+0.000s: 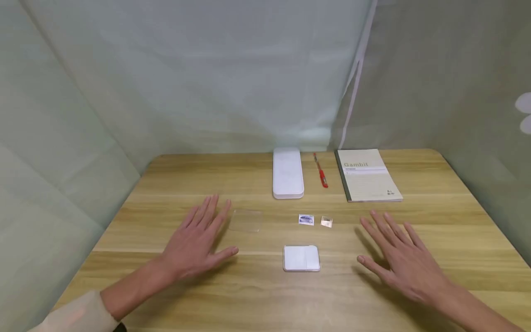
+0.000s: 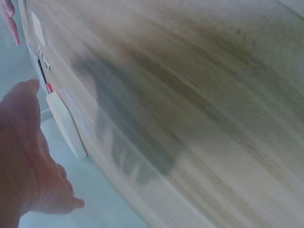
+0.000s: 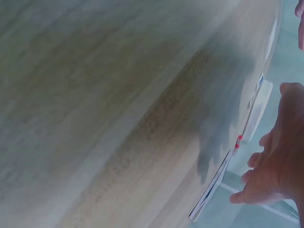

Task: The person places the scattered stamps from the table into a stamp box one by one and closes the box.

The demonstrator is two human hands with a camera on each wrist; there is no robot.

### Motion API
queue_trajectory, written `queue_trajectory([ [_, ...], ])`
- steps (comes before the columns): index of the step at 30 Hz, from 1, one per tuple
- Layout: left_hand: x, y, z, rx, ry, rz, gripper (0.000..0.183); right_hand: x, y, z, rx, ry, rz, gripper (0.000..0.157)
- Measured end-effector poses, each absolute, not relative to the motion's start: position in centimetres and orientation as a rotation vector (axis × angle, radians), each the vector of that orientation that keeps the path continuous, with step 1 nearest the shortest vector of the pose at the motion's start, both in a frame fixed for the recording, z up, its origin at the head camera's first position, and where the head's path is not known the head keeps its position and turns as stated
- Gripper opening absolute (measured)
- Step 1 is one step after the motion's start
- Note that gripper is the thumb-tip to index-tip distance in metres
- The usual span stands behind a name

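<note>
My left hand (image 1: 192, 246) is held over the left of the table with its fingers spread, holding nothing. Beside its fingertips lies a clear, thin rectangular sheet (image 1: 245, 221). My right hand (image 1: 404, 265) hovers on the other side, fingers also spread and bare. Between the two hands, toward the front, sits a small flat clear case (image 1: 302, 258) with white inside. Behind that case are two stamp-like pieces, a blue and white one (image 1: 306, 219) and a brownish one (image 1: 326, 222). In both wrist views each hand casts a shadow on the wood below it.
At the back of the wooden table (image 1: 137, 230) lies a long white box (image 1: 288, 173). To its right are a red pen (image 1: 321, 170) and a notebook (image 1: 368, 177) with "Gambit" on the cover. Pale cloth (image 1: 228, 83) hangs behind the table and along its sides.
</note>
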State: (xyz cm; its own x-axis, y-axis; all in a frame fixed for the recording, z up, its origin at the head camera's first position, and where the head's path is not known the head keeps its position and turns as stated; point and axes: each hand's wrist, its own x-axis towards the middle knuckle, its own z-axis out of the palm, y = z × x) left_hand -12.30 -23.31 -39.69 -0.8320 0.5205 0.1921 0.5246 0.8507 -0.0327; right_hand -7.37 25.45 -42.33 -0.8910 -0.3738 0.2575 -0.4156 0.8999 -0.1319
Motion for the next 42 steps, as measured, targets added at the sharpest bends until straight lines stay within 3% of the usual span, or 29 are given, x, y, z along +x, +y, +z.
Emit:
queue_trajectory([
  [7,-13.0,-22.1,-39.1,-0.815,-2.884,-0.313,0.125,-8.5,24.4,-41.6,0.587,-2.911,0.573,0.086],
  [17,-13.6,-19.2,-38.7,-0.940,-2.649,-0.853,0.131,-11.9,22.5,-41.0,0.619,-2.763,1.078,0.084],
  [30,-12.3,-15.4,-40.7,-1.080,-2.611,-1.238,0.107,-15.9,20.1,-41.3,0.628,-2.611,1.255,0.065],
  [42,-11.6,-13.7,-41.9,-1.121,-2.684,-1.171,0.090,-17.6,17.9,-42.6,0.673,-2.654,1.321,0.054],
])
